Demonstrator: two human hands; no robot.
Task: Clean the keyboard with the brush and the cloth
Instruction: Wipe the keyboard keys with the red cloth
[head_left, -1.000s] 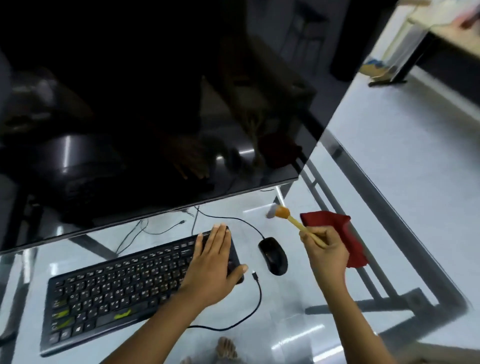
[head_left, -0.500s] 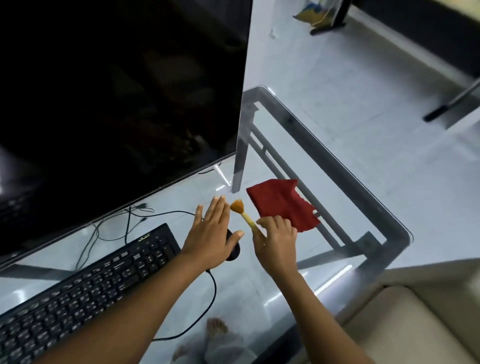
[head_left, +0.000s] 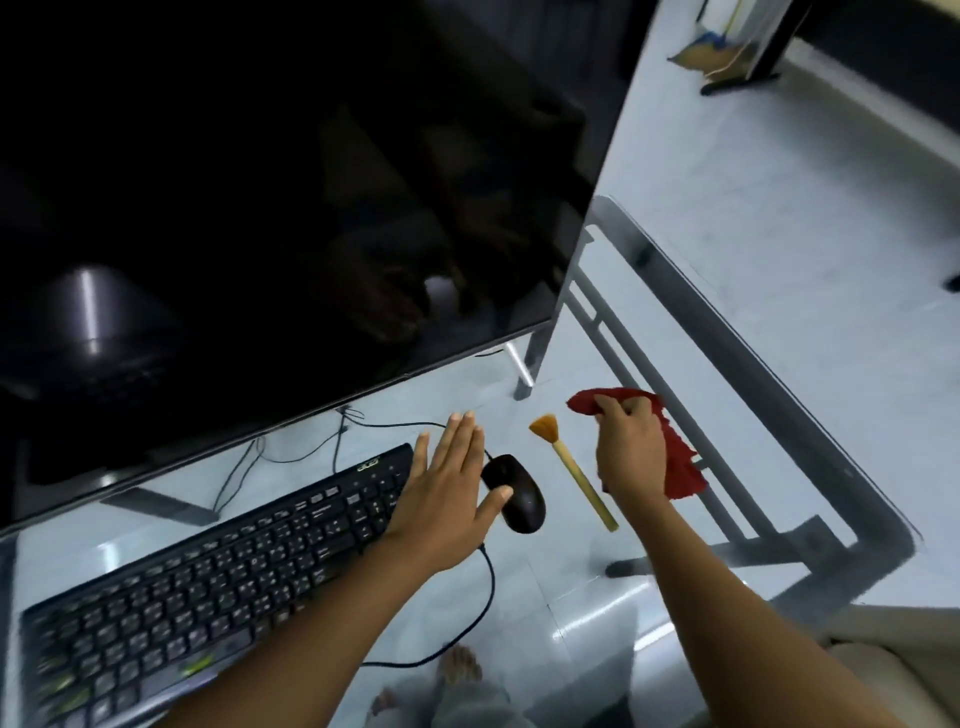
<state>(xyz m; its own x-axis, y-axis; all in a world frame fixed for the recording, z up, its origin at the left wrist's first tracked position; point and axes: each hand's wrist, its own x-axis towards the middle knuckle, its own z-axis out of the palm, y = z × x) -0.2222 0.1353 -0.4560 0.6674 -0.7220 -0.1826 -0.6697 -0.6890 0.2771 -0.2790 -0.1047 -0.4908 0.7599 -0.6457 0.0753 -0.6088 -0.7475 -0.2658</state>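
A black keyboard (head_left: 218, 577) lies on the glass desk at the lower left. My left hand (head_left: 447, 483) is flat and open over the keyboard's right end, thumb touching a black mouse (head_left: 517, 496). A small brush (head_left: 571, 470) with a wooden handle and orange bristles lies loose on the glass between my hands. My right hand (head_left: 631, 452) grips a red cloth (head_left: 675, 457), which bunches above and to the right of the fingers.
A large dark monitor (head_left: 260, 208) stands behind the keyboard. Cables (head_left: 291, 447) run under it, and the mouse cord (head_left: 483, 613) loops toward me. The glass desk's metal-framed edge (head_left: 779, 415) runs along the right, with a beige seat (head_left: 904, 670) below.
My right hand has let go of the brush, which now lies on the glass, and has taken hold of the red cloth. My left hand stays open by the mouse.
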